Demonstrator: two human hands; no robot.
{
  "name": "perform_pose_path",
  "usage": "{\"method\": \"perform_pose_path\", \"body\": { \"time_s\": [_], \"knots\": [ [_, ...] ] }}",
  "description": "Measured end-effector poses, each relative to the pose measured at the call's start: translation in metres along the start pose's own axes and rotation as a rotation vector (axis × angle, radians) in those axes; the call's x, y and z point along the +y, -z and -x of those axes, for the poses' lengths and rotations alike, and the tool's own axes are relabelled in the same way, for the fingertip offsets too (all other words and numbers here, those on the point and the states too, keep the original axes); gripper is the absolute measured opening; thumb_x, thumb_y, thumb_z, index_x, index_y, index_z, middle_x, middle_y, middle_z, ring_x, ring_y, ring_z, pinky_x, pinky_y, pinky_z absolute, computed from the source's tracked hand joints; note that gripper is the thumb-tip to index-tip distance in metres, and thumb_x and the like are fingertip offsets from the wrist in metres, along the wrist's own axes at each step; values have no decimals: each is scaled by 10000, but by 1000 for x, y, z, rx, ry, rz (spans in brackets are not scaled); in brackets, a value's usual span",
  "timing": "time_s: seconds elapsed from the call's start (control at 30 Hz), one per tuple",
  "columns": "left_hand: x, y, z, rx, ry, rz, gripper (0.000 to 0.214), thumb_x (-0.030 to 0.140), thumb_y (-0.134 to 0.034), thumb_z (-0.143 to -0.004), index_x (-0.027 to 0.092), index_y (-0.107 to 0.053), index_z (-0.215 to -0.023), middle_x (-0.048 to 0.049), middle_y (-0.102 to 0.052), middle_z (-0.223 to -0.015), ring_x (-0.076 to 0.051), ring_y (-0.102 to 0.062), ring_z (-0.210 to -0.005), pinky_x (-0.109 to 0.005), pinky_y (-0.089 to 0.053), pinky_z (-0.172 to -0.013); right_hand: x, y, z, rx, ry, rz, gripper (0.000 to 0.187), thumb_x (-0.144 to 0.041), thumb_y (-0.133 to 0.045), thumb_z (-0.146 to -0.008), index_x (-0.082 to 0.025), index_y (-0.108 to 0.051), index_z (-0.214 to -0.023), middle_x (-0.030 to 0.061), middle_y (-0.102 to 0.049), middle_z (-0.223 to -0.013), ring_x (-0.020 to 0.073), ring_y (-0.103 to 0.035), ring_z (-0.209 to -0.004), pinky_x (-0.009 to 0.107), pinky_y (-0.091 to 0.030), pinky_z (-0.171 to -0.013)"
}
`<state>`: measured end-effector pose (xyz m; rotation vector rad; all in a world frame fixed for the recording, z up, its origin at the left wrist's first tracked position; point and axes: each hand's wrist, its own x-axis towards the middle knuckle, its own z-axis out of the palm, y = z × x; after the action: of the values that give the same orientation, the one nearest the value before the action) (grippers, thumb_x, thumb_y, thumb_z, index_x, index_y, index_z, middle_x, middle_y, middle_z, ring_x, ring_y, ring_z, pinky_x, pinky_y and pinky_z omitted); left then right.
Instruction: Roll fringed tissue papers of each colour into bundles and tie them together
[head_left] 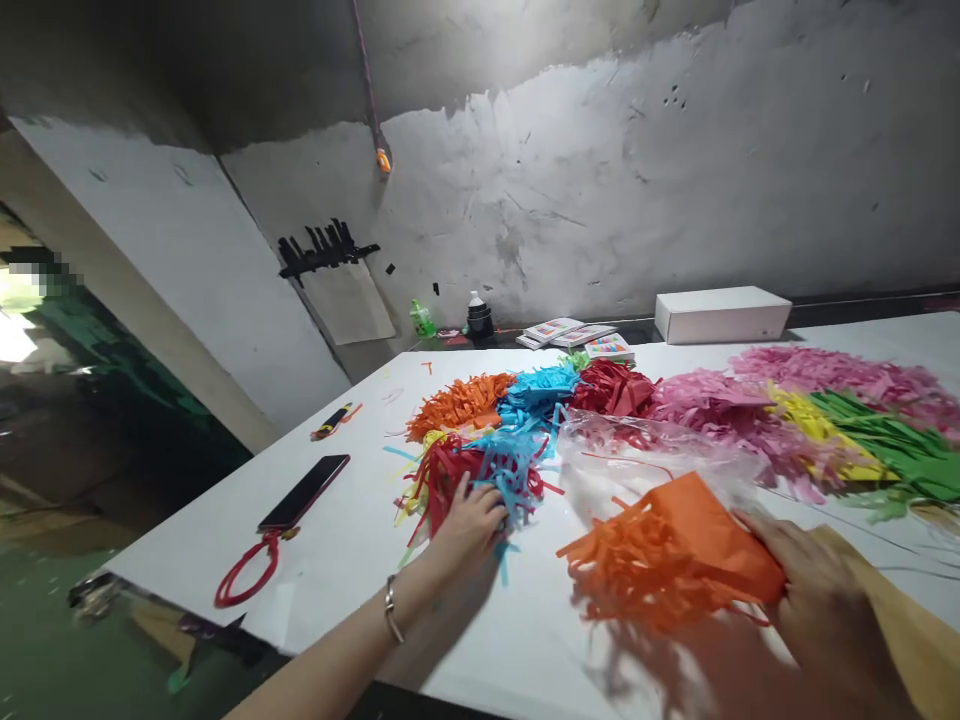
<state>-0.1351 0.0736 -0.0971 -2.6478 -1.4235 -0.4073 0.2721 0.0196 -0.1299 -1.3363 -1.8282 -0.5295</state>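
Note:
My right hand grips the flat, folded end of an orange tissue-paper tassel, whose cut fringe hangs to the left above the white tabletop. At the near side of the colourful heap, my left hand has its fingers bent over a light blue tissue-paper tassel. Just left of those fingers lies a red tassel with yellow strips around it. Behind are another orange tassel, a blue one and a dark red one.
A clear plastic bag lies mid-table. Pink tassels, a yellow one and a green one spread to the right. A phone with a red strap and a cutter lie left. A white box stands behind.

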Motion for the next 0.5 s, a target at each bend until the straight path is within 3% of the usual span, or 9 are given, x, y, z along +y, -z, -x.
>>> {"method": "perform_pose_path", "body": {
  "time_s": [0.07, 0.13, 0.23, 0.27, 0.33, 0.43, 0.5],
  "knots": [
    [13, 16, -1, 102, -10, 68, 129, 204, -605, -897, 204, -677, -1004, -109, -691, -1116, -299, -615, -1109, -634, -317, -1090, -21, 1, -5, 23, 65, -45, 330, -107, -437, -876, -171, -586, -1164, 101, -698, -986, 274, -640, -875, 435, -495, -815],
    [43, 27, -4, 200, -32, 233, 231, 285, -603, -920, 207, -652, -1132, -138, -662, -1190, -283, -611, -1115, -529, -445, -1014, -44, 2, -12, 29, 142, -111, 289, -93, -451, -898, -158, -592, -1142, 88, -698, -923, 242, -639, -827, 429, -493, -828],
    [92, 31, -17, 222, 19, 541, 482, 436, -622, -910, 178, -565, -1312, -180, -596, -1308, -298, -558, -1206, -470, -466, -1008, -70, 4, -21, 53, 227, -201, 285, -58, -481, -917, -143, -595, -1165, 75, -702, -885, 199, -656, -793, 425, -484, -863],
    [103, 30, -23, 175, 51, 647, 532, 498, -644, -882, 165, -580, -1292, -176, -616, -1274, -301, -573, -1168, -457, -473, -991, -76, 5, -21, 59, 246, -222, 305, -43, -484, -917, -142, -594, -1184, 76, -708, -897, 192, -667, -805, 430, -479, -886],
    [117, 25, -36, -27, 136, 894, 522, 597, -644, -845, 145, -673, -1104, -126, -692, -1055, -266, -629, -970, -387, -516, -860, -80, 9, -20, 63, 269, -244, 361, -21, -469, -916, -154, -594, -1227, 76, -720, -933, 186, -688, -846, 440, -465, -932],
    [125, 16, -45, -320, 281, 1302, 554, 677, -677, -772, 126, -691, -835, -42, -651, -742, -184, -605, -718, -269, -483, -649, -74, 14, -11, 43, 289, -236, 413, -24, -459, -918, -184, -592, -1275, 54, -725, -930, 169, -697, -837, 425, -453, -950],
    [131, 10, -43, -356, 369, 1536, 580, 686, -744, -692, 125, -684, -824, -22, -617, -696, -160, -591, -667, -239, -456, -597, -67, 14, -3, 27, 305, -215, 423, -47, -479, -917, -199, -586, -1296, 40, -723, -917, 158, -693, -809, 412, -445, -955]
  ]
}}
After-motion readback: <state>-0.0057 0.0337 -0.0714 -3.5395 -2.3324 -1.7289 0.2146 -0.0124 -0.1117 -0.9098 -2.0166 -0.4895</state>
